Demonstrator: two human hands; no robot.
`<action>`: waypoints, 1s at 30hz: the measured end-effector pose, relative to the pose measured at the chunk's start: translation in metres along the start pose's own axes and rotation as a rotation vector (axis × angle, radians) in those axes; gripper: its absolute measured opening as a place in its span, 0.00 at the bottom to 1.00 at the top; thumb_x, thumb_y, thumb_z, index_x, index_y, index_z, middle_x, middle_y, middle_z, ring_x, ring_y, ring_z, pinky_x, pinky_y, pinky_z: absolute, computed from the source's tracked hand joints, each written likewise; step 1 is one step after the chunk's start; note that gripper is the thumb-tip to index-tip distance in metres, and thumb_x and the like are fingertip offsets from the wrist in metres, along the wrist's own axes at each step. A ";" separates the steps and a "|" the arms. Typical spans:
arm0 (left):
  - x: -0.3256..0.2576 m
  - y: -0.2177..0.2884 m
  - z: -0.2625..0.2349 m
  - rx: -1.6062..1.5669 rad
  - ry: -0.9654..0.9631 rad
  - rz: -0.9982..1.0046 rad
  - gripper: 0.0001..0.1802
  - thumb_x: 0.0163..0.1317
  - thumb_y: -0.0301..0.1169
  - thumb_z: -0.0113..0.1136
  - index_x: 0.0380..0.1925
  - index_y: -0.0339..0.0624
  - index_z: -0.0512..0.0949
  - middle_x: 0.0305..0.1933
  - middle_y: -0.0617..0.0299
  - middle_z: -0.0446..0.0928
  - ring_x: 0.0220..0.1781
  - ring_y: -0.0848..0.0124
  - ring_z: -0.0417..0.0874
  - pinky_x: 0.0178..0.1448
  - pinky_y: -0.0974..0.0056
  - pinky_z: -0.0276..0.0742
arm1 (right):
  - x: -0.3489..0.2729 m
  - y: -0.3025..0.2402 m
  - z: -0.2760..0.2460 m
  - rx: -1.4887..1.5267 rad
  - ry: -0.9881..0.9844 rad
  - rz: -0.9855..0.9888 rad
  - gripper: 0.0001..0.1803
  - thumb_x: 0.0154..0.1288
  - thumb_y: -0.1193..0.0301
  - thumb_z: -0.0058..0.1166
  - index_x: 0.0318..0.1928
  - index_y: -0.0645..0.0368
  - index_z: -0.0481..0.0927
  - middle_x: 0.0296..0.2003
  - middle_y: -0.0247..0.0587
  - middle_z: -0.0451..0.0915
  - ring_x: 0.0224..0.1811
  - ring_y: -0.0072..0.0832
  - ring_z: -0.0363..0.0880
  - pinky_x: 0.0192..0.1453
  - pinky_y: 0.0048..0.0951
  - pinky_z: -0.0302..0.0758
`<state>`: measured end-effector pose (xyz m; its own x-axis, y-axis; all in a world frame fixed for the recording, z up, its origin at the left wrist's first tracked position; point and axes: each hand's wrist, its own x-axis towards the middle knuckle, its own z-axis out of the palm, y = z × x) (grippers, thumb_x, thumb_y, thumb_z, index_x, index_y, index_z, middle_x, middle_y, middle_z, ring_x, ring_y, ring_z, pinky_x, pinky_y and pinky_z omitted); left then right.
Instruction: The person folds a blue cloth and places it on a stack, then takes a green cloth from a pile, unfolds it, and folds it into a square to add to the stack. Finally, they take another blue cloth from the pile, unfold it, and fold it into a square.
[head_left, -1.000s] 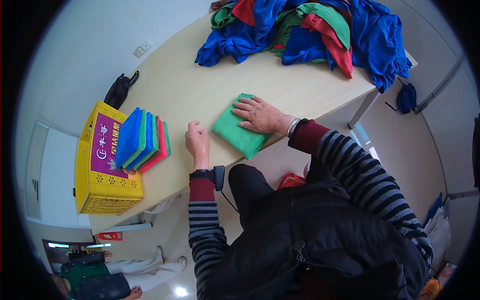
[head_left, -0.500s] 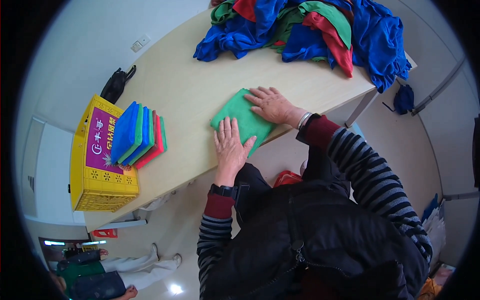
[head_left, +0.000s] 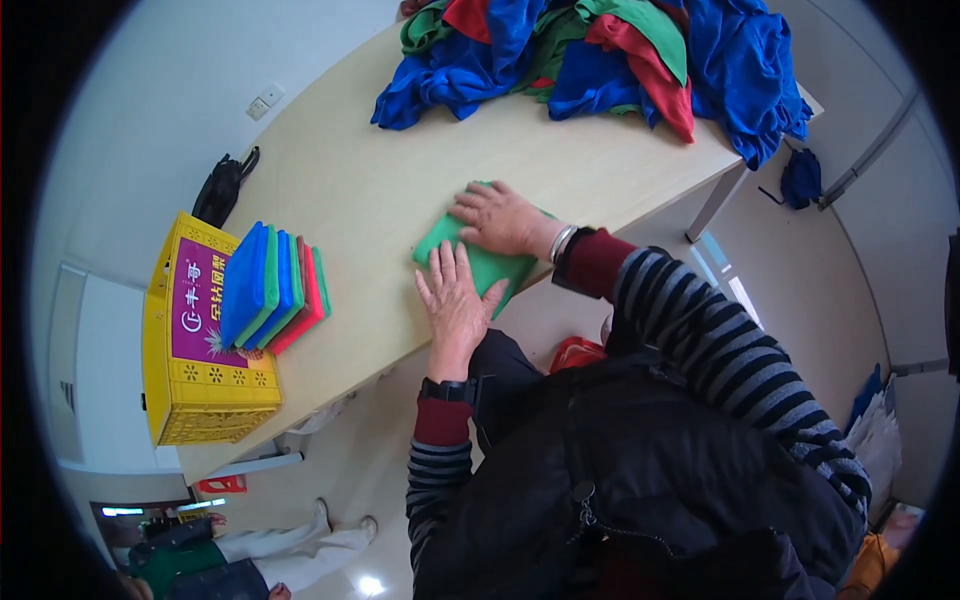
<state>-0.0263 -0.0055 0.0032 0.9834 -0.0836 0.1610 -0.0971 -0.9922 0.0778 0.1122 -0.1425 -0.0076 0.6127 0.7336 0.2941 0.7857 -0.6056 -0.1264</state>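
Note:
A folded green cloth [head_left: 497, 268] lies flat at the near edge of the table, one corner reaching past that edge. My left hand [head_left: 456, 300] rests on its left part, fingers stretched out and thumb apart. Across its upper part lies my right hand [head_left: 500, 220], palm down with the fingers extended. Both hands press on the cloth and cover much of it. To the left, folded blue, green and red cloths [head_left: 275, 290] stand in a neat stack leaning against a yellow crate.
The yellow plastic crate [head_left: 215, 395] stands at the table's left end, a black bag [head_left: 222, 188] behind it. A loose heap of blue, green and red cloths [head_left: 590, 65] covers the far side of the pale table [head_left: 350, 170]. Another person [head_left: 240, 560] is at the lower left.
My right hand has slid left over the green cloth, closer to my left hand. The left hand stays on the cloth. The whole view has shifted slightly.

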 end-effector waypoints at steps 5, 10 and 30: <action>-0.005 -0.005 0.001 -0.039 0.027 0.013 0.53 0.63 0.67 0.51 0.74 0.34 0.56 0.80 0.44 0.53 0.83 0.50 0.46 0.80 0.35 0.38 | -0.013 0.027 -0.010 0.010 0.008 0.204 0.31 0.75 0.49 0.41 0.70 0.52 0.68 0.72 0.43 0.66 0.76 0.44 0.60 0.78 0.53 0.54; -0.013 -0.005 -0.002 -0.056 0.012 0.034 0.55 0.62 0.68 0.52 0.74 0.34 0.56 0.80 0.44 0.52 0.83 0.50 0.47 0.80 0.34 0.39 | -0.030 0.004 -0.021 -0.115 0.095 0.229 0.31 0.74 0.52 0.44 0.71 0.53 0.68 0.72 0.43 0.65 0.76 0.43 0.60 0.77 0.52 0.56; -0.022 0.001 -0.017 -0.142 0.015 0.031 0.46 0.69 0.59 0.51 0.73 0.32 0.59 0.78 0.44 0.57 0.81 0.49 0.52 0.79 0.35 0.43 | -0.083 0.017 -0.036 -0.226 0.144 0.357 0.32 0.76 0.52 0.42 0.74 0.52 0.62 0.74 0.43 0.62 0.79 0.44 0.54 0.79 0.53 0.51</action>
<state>-0.0505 -0.0027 0.0164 0.9773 -0.1112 0.1802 -0.1488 -0.9661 0.2111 0.0715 -0.2247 0.0004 0.8115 0.4254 0.4006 0.4787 -0.8772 -0.0381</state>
